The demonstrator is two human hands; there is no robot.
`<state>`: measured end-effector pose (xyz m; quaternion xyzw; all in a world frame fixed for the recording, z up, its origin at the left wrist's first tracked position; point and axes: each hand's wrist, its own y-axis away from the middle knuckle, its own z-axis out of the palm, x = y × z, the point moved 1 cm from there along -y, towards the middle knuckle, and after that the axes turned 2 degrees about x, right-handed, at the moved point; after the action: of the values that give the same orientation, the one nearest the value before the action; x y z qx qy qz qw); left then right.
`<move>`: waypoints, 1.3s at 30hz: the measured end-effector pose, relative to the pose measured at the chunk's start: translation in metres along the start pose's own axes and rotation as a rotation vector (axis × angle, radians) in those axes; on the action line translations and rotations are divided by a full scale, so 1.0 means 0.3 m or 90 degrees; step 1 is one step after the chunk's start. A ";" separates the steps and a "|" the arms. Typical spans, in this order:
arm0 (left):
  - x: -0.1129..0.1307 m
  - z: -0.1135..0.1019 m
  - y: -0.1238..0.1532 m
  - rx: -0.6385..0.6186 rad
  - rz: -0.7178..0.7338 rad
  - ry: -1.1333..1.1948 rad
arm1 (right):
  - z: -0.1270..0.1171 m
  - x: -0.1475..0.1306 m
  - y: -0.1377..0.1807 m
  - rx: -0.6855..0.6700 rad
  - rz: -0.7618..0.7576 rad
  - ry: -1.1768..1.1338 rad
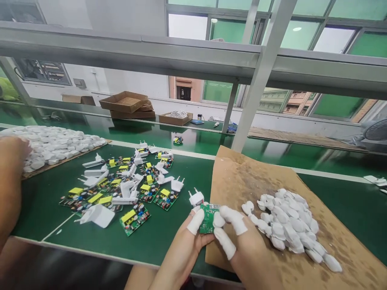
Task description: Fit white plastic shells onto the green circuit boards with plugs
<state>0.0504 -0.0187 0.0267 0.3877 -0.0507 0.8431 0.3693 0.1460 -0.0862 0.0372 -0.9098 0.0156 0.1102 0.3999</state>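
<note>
My left hand (184, 249) and my right hand (242, 245), both with white finger cots, hold a small green circuit board (208, 219) between them near the table's front edge. A white plug piece (196, 197) sits at the board's top, by my left fingertips. To my right, a pile of small white plastic caps (290, 223) lies on a brown cardboard sheet (242, 181). To my left, several green circuit boards (134, 217) with yellow parts and white plug housings (98, 215) lie spread on the green table (39, 201).
Another person's arm (9, 181) reaches in at the far left, beside a large heap of white caps (57, 145). Brown cardboard trays (127, 102) sit at the back. A white metal post (260, 76) rises from the table's middle. A fan (375, 133) stands at right.
</note>
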 end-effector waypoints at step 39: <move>-0.028 -0.040 0.000 0.085 0.141 -0.170 | 0.128 -0.069 -0.026 -0.087 0.478 -0.677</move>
<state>0.0466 -0.0191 0.0123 0.5120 -0.0858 0.8209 0.2381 0.1196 -0.0541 0.0221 -0.6876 0.1252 0.6777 0.2287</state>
